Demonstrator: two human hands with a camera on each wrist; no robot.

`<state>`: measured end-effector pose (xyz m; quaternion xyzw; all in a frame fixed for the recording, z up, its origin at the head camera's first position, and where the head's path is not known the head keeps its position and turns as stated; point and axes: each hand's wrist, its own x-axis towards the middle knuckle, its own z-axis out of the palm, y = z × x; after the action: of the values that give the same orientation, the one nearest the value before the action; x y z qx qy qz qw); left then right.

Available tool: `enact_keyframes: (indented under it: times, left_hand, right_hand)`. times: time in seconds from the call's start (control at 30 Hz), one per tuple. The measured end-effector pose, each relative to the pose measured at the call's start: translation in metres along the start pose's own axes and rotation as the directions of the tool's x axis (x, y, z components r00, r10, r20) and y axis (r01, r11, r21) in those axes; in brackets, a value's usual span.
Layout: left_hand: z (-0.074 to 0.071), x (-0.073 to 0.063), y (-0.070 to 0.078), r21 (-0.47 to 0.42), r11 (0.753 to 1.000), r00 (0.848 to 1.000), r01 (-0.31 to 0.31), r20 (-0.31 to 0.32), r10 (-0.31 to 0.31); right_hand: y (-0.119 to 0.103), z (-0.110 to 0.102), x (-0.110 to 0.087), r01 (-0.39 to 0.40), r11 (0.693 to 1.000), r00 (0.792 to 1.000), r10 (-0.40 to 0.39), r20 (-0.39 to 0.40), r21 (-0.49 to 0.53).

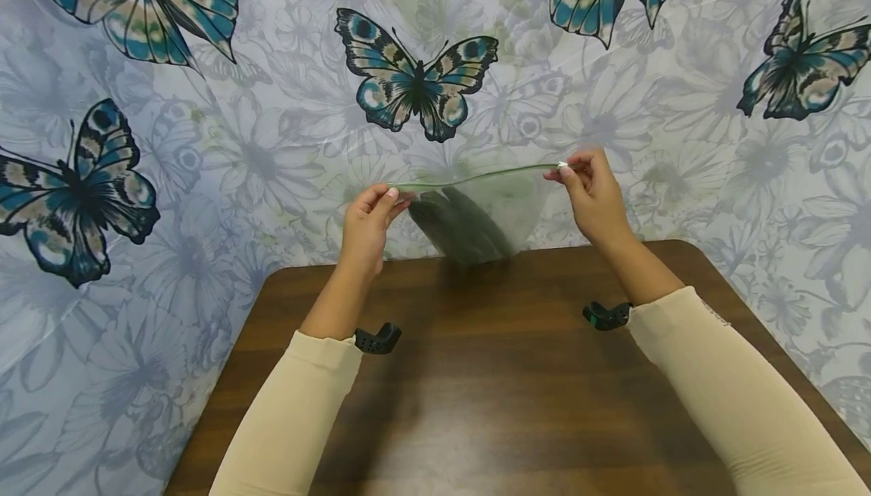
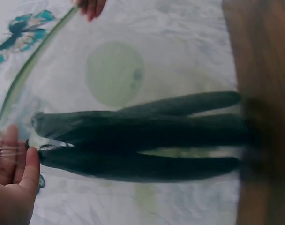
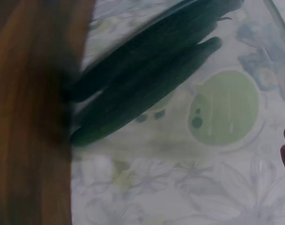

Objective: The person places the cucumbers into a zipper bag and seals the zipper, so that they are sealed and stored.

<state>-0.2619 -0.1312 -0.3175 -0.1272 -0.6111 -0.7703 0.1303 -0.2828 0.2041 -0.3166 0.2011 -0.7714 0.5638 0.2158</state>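
Note:
A clear zip bag [image 1: 529,209] with a green strip [image 1: 469,178] along its top edge hangs upright over the far part of the table. Inside it, dark green cucumbers [image 1: 463,227] lean toward the left side; the left wrist view shows these cucumbers [image 2: 142,136] lengthwise through the plastic. My left hand [image 1: 367,227] pinches the bag's top left corner. At the other end of the strip, my right hand [image 1: 599,197] pinches a small white slider [image 1: 562,166] between thumb and fingers. Whether the strip is sealed cannot be made out.
Below the bag is a brown wooden table [image 1: 449,390] with rounded far corners. Right behind it hangs a pale floral cloth [image 1: 292,118] printed with butterflies. Dark wrist bands [image 1: 378,339] sit at both sleeve cuffs.

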Motion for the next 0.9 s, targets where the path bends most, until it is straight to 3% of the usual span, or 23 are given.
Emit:
enact_keyframes:
  times: [0.1, 0.2, 0.37, 0.43, 0.53, 0.6, 0.67, 0.73, 0.9]
  left_hand:
    - [-0.008, -0.011, -0.006, 0.045, 0.997, 0.997, 0.056, 0.057, -0.059]
    - [-0.016, -0.030, -0.009, 0.073, 0.991, 0.986, 0.110, 0.114, -0.118]
    - [-0.032, -0.073, -0.020, 0.173, 0.971, 0.946, 0.164, 0.251, -0.205]
    - [-0.038, -0.090, -0.029, 0.246, 0.956, 0.911, 0.159, 0.338, -0.238]
    - [-0.043, -0.115, -0.047, 0.351, 0.924, 0.828, 0.153, 0.465, -0.314]
    - [-0.047, -0.131, -0.061, 0.425, 0.892, 0.770, 0.154, 0.514, -0.378]
    - [-0.051, -0.144, -0.074, 0.480, 0.863, 0.725, 0.155, 0.539, -0.430]
    - [-0.056, -0.154, -0.084, 0.521, 0.839, 0.697, 0.160, 0.542, -0.469]
    - [-0.067, -0.171, -0.098, 0.571, 0.800, 0.679, 0.185, 0.514, -0.524]
  right_hand:
    - [0.003, -0.004, -0.017, 0.003, 0.999, 0.999, -0.001, 0.037, -0.036]
    - [0.005, -0.007, -0.039, 0.036, 0.999, 0.997, -0.033, 0.076, -0.033]
    - [0.009, -0.012, -0.086, 0.054, 0.997, 0.989, -0.046, 0.139, -0.055]
    - [0.014, -0.013, -0.109, 0.047, 0.997, 0.987, -0.036, 0.160, -0.069]
    - [0.024, -0.013, -0.143, 0.036, 0.995, 0.982, -0.018, 0.189, -0.093]
    - [0.032, -0.012, -0.163, 0.028, 0.993, 0.976, -0.003, 0.219, -0.113]
    - [0.040, -0.011, -0.181, 0.016, 0.991, 0.968, 0.018, 0.252, -0.132]
    - [0.047, -0.010, -0.195, -0.028, 0.991, 0.957, 0.065, 0.283, -0.132]
    - [0.058, -0.009, -0.222, -0.177, 0.980, 0.908, 0.197, 0.370, -0.088]
